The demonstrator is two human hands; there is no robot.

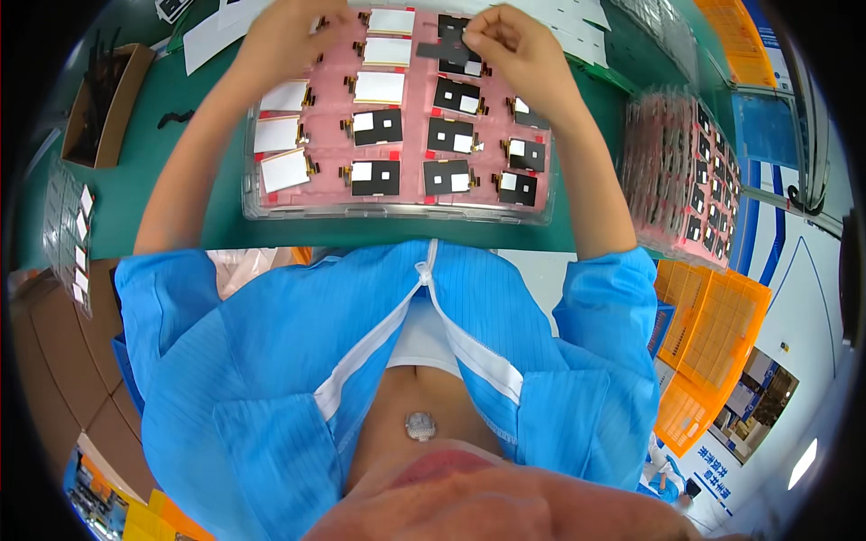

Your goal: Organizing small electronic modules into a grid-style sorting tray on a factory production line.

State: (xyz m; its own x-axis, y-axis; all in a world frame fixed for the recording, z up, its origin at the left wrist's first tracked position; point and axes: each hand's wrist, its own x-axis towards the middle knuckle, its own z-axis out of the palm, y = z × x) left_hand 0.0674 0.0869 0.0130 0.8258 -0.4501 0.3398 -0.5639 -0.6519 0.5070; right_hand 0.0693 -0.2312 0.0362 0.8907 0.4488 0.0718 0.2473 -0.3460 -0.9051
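A clear plastic tray [397, 213] with a pink lining lies in front of me, holding rows of small flat panels with short ribbon connectors. Some panels, like this white panel [379, 87], are plain; others, like this black panel [375, 178], carry white squares. My right hand [523, 59] is closed, pinching a thin black sheet [440, 51] over a black panel in the far part of the tray. At the tray's far left, my left hand [289, 41] hovers by the panels; its fingers are blurred, and whether they hold anything is unclear.
Stacked trays [672, 176] of similar panels stand at the right on the green table [221, 203]. To the left are a cardboard box [122, 108] with dark strips and a black scrap [176, 118]. White sheets [212, 41] lie at the far side; orange crates [713, 316] stand lower right.
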